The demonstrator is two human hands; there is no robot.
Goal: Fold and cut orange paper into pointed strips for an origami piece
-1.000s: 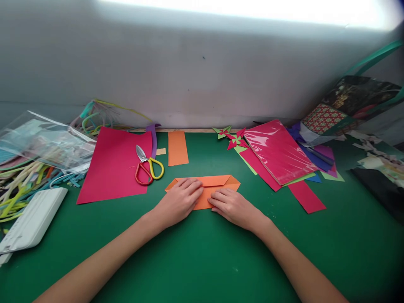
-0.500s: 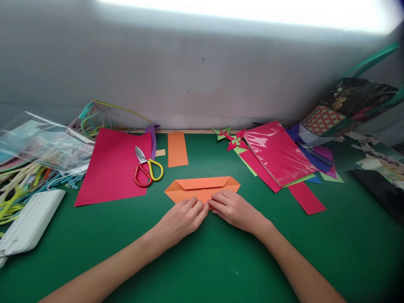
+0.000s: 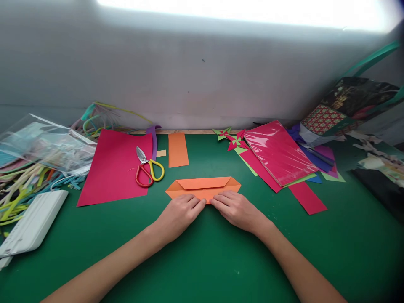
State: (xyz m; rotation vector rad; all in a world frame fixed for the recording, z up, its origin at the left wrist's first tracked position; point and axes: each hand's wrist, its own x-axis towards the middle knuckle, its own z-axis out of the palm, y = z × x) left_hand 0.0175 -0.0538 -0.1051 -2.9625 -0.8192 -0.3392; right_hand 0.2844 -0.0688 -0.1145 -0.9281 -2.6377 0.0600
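Observation:
A folded sheet of orange paper (image 3: 203, 183) lies on the green table (image 3: 202, 261) in front of me. Its far edge is folded inward as a long flap, and both ends come to points. My left hand (image 3: 180, 213) has its fingers curled on the near edge, thumb close to the middle. On the other side of the middle, my right hand (image 3: 240, 210) grips the same edge with bent fingers. A small gap separates the two sets of fingertips. Most of the near edge is hidden under my hands.
Scissors (image 3: 145, 169) with red and yellow handles lie on a red sheet (image 3: 109, 168), left. An orange strip (image 3: 178, 149) lies farther back. Red and green paper stars (image 3: 235, 141) sit beside a wrapped red paper pack (image 3: 280, 151). A white device (image 3: 34, 221) and colourful strips (image 3: 19, 189) are far left.
My left hand has shifted slightly left and away from the right fingertips. The near edge between my hands now sits a little farther from me.

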